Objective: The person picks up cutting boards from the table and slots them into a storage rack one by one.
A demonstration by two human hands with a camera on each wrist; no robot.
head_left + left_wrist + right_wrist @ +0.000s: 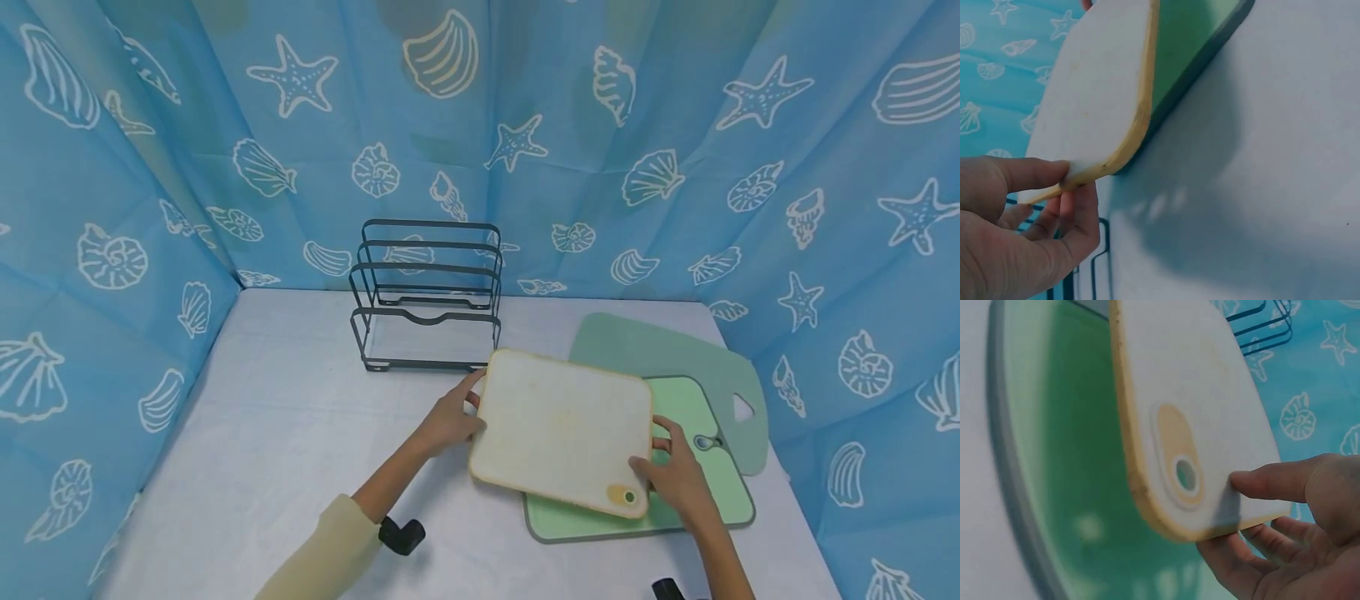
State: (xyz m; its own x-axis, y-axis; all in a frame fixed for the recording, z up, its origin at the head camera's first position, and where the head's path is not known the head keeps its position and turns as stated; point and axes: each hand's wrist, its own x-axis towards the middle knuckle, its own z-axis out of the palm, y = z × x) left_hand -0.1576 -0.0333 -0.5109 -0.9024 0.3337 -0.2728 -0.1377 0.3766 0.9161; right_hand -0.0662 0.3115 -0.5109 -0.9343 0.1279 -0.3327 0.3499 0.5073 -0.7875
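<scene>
Between both hands is a white cutting board point(562, 429) with a yellow edge and a small hole in one corner. My left hand point(450, 421) pinches its left edge, thumb on the upper face and fingers beneath, as the left wrist view shows. On the opposite edge my right hand point(678, 475) grips the board near the hole, thumb on top. The board is raised and tilted over a light green cutting board point(1079, 456) with a grey rim. Its shadow falls on the table in the left wrist view.
A black wire rack point(427, 317) with several upright dividers stands at the back of the white table point(285, 433). A darker green board point(645, 346) with a handle slot lies partly beneath the light green one. Blue shell-patterned curtains point(562, 167) enclose the table's back and sides.
</scene>
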